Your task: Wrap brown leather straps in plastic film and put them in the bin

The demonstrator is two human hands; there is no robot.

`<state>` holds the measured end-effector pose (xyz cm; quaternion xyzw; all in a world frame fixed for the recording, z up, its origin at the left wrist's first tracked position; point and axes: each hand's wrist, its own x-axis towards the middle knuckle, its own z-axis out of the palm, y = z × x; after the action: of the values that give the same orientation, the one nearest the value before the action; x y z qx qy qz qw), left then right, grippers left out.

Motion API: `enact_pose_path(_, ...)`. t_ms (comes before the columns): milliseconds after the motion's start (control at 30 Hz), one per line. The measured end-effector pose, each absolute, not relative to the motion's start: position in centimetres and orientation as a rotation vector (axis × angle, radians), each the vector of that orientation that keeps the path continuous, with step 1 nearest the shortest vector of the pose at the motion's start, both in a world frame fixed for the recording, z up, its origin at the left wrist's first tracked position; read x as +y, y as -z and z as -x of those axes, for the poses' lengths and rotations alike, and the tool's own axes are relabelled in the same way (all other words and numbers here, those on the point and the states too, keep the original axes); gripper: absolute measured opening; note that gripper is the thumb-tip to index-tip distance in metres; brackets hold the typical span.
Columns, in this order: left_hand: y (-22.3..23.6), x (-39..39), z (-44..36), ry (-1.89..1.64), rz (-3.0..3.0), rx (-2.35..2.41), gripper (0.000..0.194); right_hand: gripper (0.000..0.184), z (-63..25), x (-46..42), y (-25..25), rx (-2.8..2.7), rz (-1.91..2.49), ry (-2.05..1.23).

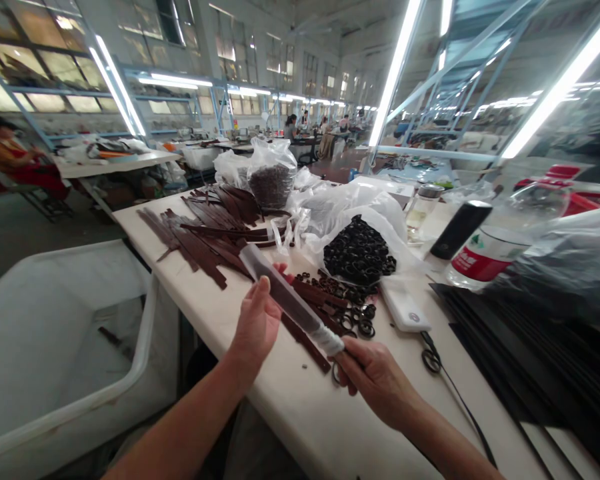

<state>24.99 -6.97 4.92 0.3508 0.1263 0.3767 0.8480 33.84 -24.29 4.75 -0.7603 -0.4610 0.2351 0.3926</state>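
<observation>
A long, flat, translucent plastic-like strip slants over the table, with a white, bunched wrapping at its near end. What kind of thing it is I cannot tell. My left hand pinches it near the upper end, thumb in front and fingers behind. Closed round the white-wrapped end is my right hand. Dark brown leather-like strips lie beyond and under it. Small dark rings are scattered beside it on the table.
Black rings fill an open plastic bag. A white power bank with a cable, a black cylinder, a bottle and black sheets stand or lie right. A white bin adjoins the table; a seated person is far left.
</observation>
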Motion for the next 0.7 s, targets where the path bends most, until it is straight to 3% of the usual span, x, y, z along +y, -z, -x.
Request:
enact_pose_path(200,-3.2,-9.3,-24.3,-0.541,-0.865,0.338,0.028,0.039,-33.8,-24.0,-4.4,-1.175,1.923,-0.598)
enact_pose_path(333,-3.7,-8.1,-23.8,-0.711,-0.831,0.258,0.037,0.036,-33.8,-24.2,-4.2,-1.192,1.915,-0.654)
enact_pose_path(400,-4.5,-7.0,-23.9,-0.798,-0.818,0.262,0.032,0.035,-33.7,-24.1,-4.1,-1.189,1.908,-0.681)
enact_pose_path(567,-3.3,-8.7,-23.5,-0.476,-1.025,0.3,0.02,0.035,-33.9,-24.0,-4.0,-1.179,1.941,-0.68)
enact_pose_path(700,-2.6,-9.2,-22.7,-0.562,-1.128,0.294,0.027,0.027,-34.8,-24.4,-5.4,-1.236,1.938,-0.763)
